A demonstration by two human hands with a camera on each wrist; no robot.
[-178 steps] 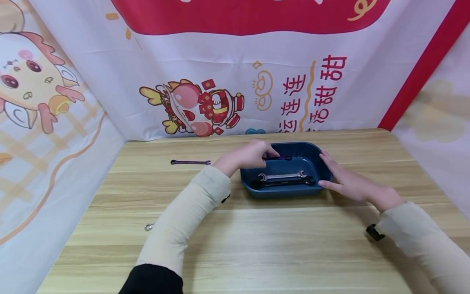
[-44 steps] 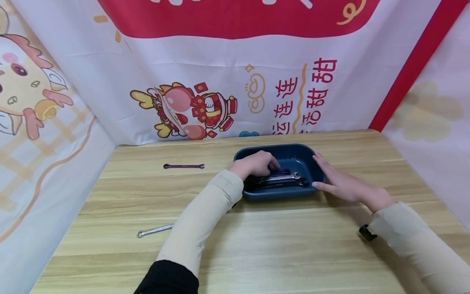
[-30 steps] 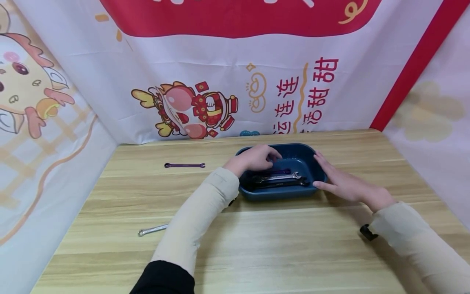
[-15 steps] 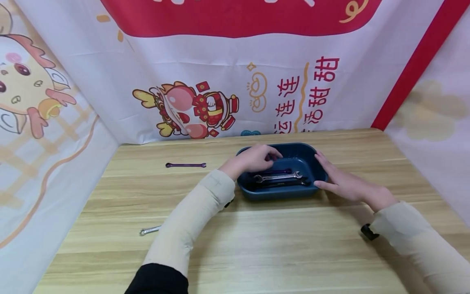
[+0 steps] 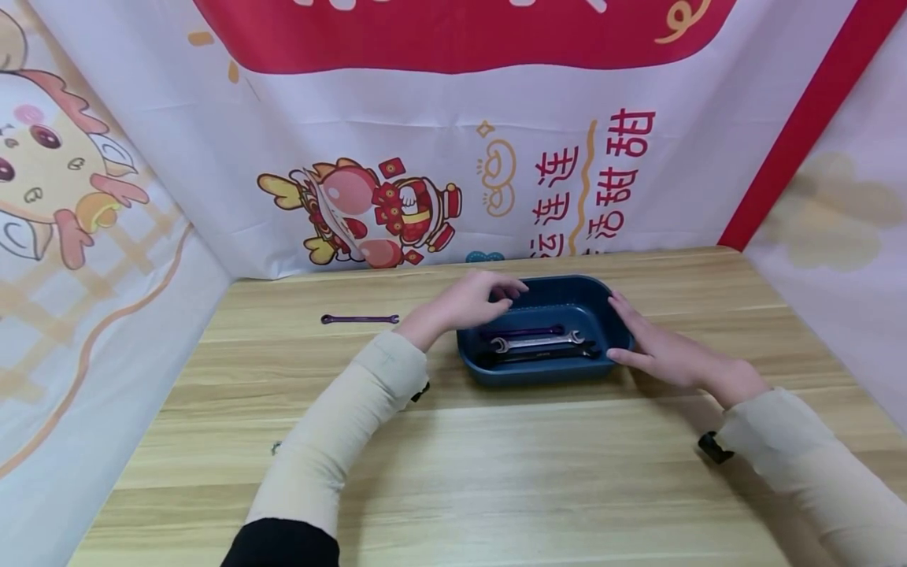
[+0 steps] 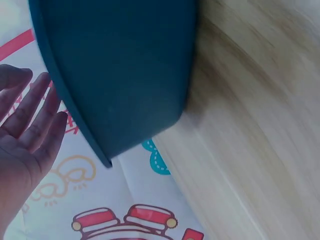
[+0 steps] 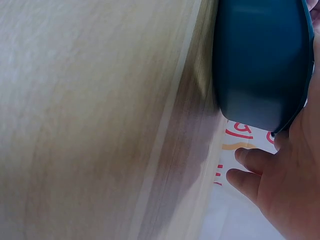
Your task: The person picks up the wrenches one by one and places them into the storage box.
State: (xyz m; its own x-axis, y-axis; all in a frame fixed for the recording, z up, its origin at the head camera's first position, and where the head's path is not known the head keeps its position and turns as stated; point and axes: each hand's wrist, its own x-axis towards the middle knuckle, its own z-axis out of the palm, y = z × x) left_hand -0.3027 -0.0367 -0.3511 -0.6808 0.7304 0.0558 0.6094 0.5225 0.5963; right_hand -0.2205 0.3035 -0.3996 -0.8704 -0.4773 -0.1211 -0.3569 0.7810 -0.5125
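A dark blue bin (image 5: pixel 546 376) stands on the table toward the back. Inside lie a purple wrench (image 5: pixel 527 331), a silver open-end wrench (image 5: pixel 542 342) and a black wrench (image 5: pixel 546 354), roughly parallel. My left hand (image 5: pixel 473 301) is over the bin's left end, fingers loosely bent and holding nothing; the left wrist view shows the same hand (image 6: pixel 30 135) beside the bin's rim. Against the bin's right end rests my right hand (image 5: pixel 669 346), its fingers spread and fairly straight. In the right wrist view that hand (image 7: pixel 292 175) lies along the rim.
Left of the bin, another purple wrench (image 5: pixel 360 319) lies on the wooden table (image 5: pixel 538 472). The tip of a silver wrench (image 5: pixel 275 447) shows beside my left sleeve, which hides the rest. A printed cloth (image 5: pixel 425 102) hangs behind the table.
Earlier my left hand held a purple wrench in the bin; now that wrench lies beside the silver one, and the hand has let go and moved up left. The right hand stays on the bin.
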